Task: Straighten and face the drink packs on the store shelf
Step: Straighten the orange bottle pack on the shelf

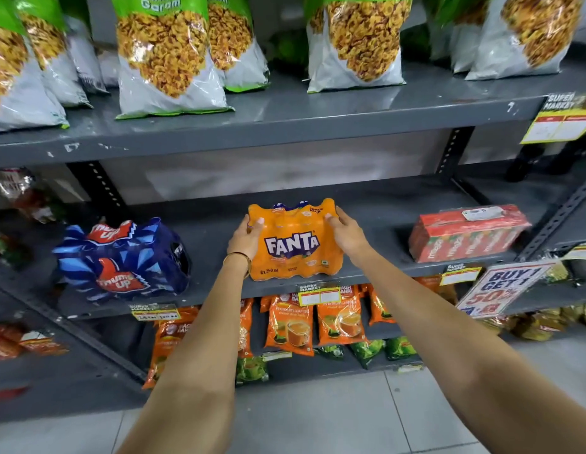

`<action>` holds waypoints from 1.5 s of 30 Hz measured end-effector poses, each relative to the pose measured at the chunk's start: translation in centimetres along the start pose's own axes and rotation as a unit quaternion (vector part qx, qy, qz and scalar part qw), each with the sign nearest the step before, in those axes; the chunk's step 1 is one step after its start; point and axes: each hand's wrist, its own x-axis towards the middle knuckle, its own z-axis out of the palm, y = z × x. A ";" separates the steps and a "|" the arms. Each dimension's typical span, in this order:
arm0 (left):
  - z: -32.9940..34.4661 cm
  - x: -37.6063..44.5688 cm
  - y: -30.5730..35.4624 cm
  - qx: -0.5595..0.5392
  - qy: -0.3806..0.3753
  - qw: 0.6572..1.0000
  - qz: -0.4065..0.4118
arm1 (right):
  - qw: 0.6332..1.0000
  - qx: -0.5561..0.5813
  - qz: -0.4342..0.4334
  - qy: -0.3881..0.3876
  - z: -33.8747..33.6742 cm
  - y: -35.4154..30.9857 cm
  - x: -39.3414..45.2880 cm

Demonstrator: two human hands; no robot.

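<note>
In the head view, the orange shrink-wrapped Fanta bottle pack [296, 244] stands at the front edge of the grey metal middle shelf [376, 204], its logo facing outward. The left hand [247, 235] grips its left side and the right hand [345, 231] its right side, fingers wrapped over the upper corners. A blue Thums Up pack [121, 260] sits tilted to the left, and a red juice carton pack [466, 232] lies to the right.

Two bare forearms with no sleeves, thin gold bangle [240, 259] on the left wrist, right wrist unadorned, short fingernails
</note>
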 end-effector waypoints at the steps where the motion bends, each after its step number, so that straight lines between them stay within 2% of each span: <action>1: 0.0 0.2 -0.1 0.007 0.005 1.000 0.002 | 1.000 -0.001 -0.001 0.001 -0.1 0.0 0.0; 12: 3.4 -0.9 1.7 0.014 -0.026 0.999 0.028 | 0.999 0.014 0.006 0.036 -4.1 1.1 0.7; 17: 4.3 -1.2 2.1 0.019 -0.019 0.999 0.028 | 1.000 0.012 0.014 0.023 -5.1 1.3 0.5; 29: 3.9 -1.0 2.2 0.039 -0.022 0.998 0.052 | 1.000 -0.004 0.012 0.016 -4.9 1.1 0.2; 45: 3.5 -1.0 1.6 0.073 0.000 0.996 0.044 | 1.000 0.001 0.016 0.013 -4.3 0.8 0.6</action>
